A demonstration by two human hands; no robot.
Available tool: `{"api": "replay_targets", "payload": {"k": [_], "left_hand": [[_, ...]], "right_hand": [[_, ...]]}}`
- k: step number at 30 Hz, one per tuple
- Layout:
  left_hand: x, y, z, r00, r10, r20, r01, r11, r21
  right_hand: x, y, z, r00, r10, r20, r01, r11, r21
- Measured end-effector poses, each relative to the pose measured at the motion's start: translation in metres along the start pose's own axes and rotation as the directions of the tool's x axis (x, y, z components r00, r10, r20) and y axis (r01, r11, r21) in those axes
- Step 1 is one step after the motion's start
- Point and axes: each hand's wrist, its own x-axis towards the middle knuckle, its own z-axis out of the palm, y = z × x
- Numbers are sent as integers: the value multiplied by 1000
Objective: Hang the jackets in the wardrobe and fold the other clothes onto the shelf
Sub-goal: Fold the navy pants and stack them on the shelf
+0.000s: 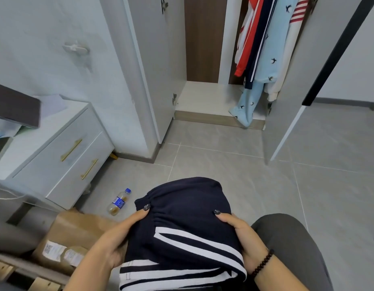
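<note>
Head view: folded navy trousers [182, 232] sit clamped between both hands, left hand [116, 240] and right hand [242, 238] equally near; wardrobe shelf [205, 97] lies straight ahead, well apart; long axis points toward it.

Navy garment [182, 234] with white side stripes and a gathered elastic waistband sits folded into a thick bundle, low in the middle of view. Ahead, the wardrobe [205, 97] stands open, its jackets [266, 49] hanging at the right (red, navy, pale blue with little birds, cream).
</note>
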Motion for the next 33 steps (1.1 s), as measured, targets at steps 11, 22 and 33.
{"api": "replay_targets", "payload": {"k": [11,22,33], "left_hand": [[89,79,96,992,103,-67,-72,927,367],[119,211,223,970,243,20,-231,885,403],[-31,357,361,931,347,110,-359,829,428]], "right_hand": [[69,-101,-55,996,-52,-75,53,999,12],[54,-274,-40,985,-131,-110,139,988,69],[-104,-457,44,961,-259,-99,255,966,-49]]}}
